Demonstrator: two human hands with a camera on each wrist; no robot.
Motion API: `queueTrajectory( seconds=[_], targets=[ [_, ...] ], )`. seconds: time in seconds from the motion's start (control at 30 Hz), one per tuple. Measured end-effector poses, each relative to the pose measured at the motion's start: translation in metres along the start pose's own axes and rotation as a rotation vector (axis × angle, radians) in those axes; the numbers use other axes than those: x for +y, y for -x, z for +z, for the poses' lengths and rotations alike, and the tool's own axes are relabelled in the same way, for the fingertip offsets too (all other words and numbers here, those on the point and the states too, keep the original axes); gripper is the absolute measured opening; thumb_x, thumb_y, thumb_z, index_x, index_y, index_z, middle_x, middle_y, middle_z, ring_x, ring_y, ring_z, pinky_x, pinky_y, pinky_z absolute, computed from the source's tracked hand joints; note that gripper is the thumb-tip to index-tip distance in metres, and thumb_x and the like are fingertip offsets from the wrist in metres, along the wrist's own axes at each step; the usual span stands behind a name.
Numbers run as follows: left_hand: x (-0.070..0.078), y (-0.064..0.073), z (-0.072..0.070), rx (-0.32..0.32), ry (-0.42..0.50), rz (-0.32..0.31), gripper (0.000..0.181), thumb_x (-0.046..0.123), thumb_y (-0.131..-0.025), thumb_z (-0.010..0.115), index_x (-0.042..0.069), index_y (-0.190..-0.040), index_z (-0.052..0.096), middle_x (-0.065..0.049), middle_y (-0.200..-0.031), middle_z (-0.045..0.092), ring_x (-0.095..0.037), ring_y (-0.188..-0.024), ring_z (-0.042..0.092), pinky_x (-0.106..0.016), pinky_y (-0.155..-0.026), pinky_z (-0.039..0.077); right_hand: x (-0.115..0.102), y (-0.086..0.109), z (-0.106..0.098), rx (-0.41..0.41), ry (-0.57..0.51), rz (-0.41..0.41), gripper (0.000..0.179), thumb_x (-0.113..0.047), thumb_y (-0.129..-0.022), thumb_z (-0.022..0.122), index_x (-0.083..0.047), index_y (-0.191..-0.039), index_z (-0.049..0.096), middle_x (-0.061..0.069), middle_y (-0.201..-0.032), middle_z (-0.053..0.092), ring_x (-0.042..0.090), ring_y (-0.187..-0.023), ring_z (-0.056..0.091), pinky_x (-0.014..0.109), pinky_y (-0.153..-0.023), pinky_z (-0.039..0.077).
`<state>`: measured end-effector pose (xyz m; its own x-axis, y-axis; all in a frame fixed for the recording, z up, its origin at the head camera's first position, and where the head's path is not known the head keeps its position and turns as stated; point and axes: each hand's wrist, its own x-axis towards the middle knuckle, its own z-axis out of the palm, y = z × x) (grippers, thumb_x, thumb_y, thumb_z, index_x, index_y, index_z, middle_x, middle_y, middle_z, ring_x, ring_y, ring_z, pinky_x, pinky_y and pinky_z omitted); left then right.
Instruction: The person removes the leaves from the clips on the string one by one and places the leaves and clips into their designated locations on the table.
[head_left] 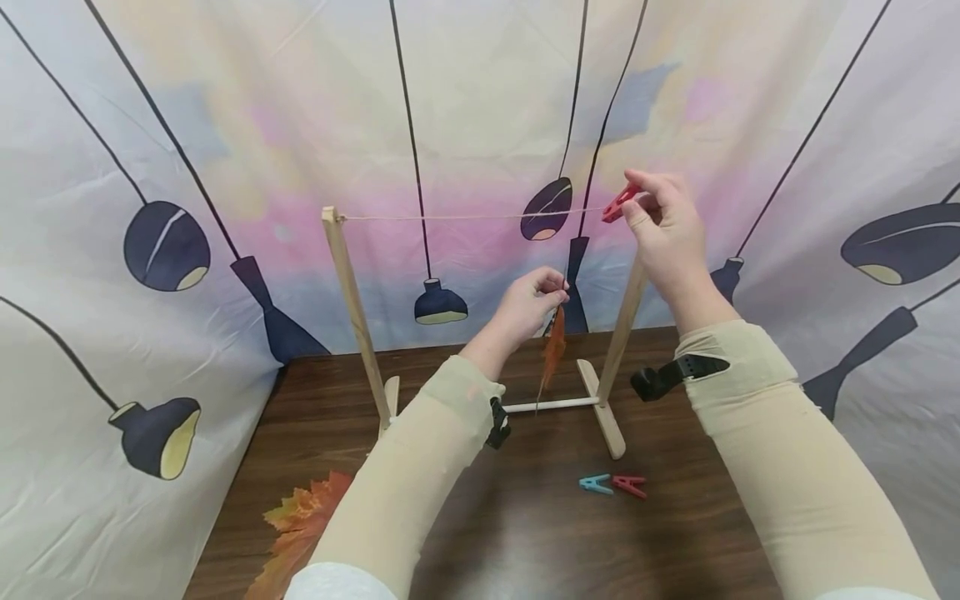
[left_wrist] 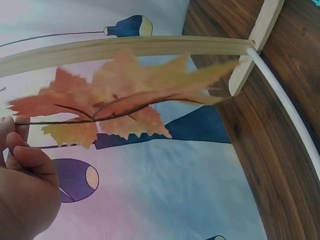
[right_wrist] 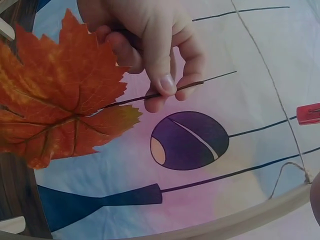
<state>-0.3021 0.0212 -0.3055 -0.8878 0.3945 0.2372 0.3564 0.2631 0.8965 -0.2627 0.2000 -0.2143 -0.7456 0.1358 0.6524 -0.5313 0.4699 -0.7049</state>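
Observation:
My left hand [head_left: 528, 304] pinches the thin brown stem [right_wrist: 127, 101] of an orange artificial maple leaf [right_wrist: 60, 100] between thumb and fingers. The leaf hangs below that hand, its stem end pointing up, and is seen nearly edge-on in the left wrist view. Higher and to the right, my right hand [head_left: 671, 233] pinches a red clothespin [head_left: 621, 204] by its handle end. The clothespin's nose is close to the twine [head_left: 450, 218], near the right post; whether it touches the twine I cannot tell.
A wooden frame with a left post [head_left: 351, 300] and right post [head_left: 626, 333] carries the twine. A white bar [head_left: 558, 406] joins its feet. Nearer on the dark table lie a blue clothespin [head_left: 596, 483], a red one [head_left: 630, 486] and another orange leaf [head_left: 303, 525], partly behind my left arm.

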Motion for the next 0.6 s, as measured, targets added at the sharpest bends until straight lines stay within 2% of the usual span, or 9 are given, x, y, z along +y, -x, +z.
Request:
queueTrajectory(
  seconds=[0.07, 0.17, 0.33, 0.57, 0.6],
  targets=[
    [-0.003, 0.001, -0.002, -0.006, -0.031, 0.013, 0.004, 0.015, -0.095, 0.056, 0.015, -0.098, 0.059, 0.002, -0.094, 0.061, -0.014, -0.081, 0.055, -0.025, -0.053, 0.04, 0.001, 0.002, 0.002, -0.01, -0.008, 0.006, 0.04, -0.01, -0.093, 0.056, -0.011, -0.133, 0.054, 0.002, -0.119, 0.046, 0.011, -0.094, 0.05, 0.02, -0.085, 0.04],
    [-0.008, 0.004, -0.006, -0.015, -0.077, 0.023, 0.007, 0.016, -0.096, 0.054, 0.012, -0.1, 0.058, 0.001, -0.095, 0.062, -0.013, -0.072, 0.053, -0.025, -0.051, 0.039, 0.003, 0.005, 0.004, -0.019, -0.012, 0.009, 0.04, -0.011, -0.094, 0.056, -0.011, -0.133, 0.053, 0.003, -0.121, 0.045, 0.011, -0.095, 0.051, 0.02, -0.084, 0.04],
    [-0.014, 0.01, -0.013, -0.032, -0.121, -0.006, 0.006, 0.019, -0.098, 0.051, 0.015, -0.099, 0.056, 0.001, -0.097, 0.064, -0.018, -0.062, 0.049, -0.027, -0.05, 0.039, 0.006, 0.011, 0.006, -0.027, 0.01, 0.014, 0.039, -0.012, -0.094, 0.056, -0.011, -0.133, 0.052, 0.004, -0.12, 0.046, 0.011, -0.095, 0.052, 0.02, -0.082, 0.04],
    [-0.025, 0.016, -0.022, -0.053, -0.209, -0.032, 0.005, 0.017, -0.098, 0.05, 0.016, -0.098, 0.055, 0.004, -0.096, 0.064, -0.012, -0.089, 0.057, -0.027, -0.062, 0.045, 0.019, 0.025, 0.009, -0.046, 0.037, 0.035, 0.039, -0.012, -0.094, 0.057, -0.01, -0.133, 0.052, 0.006, -0.119, 0.047, 0.01, -0.093, 0.051, 0.019, -0.078, 0.04],
    [-0.026, 0.017, -0.024, -0.056, -0.228, -0.037, 0.005, 0.018, -0.098, 0.05, 0.016, -0.098, 0.055, 0.004, -0.096, 0.064, -0.013, -0.089, 0.058, -0.028, -0.063, 0.045, 0.022, 0.027, 0.01, -0.049, 0.033, 0.039, 0.039, -0.012, -0.094, 0.056, -0.01, -0.133, 0.052, 0.007, -0.119, 0.047, 0.01, -0.092, 0.051, 0.019, -0.077, 0.04]
  ],
)
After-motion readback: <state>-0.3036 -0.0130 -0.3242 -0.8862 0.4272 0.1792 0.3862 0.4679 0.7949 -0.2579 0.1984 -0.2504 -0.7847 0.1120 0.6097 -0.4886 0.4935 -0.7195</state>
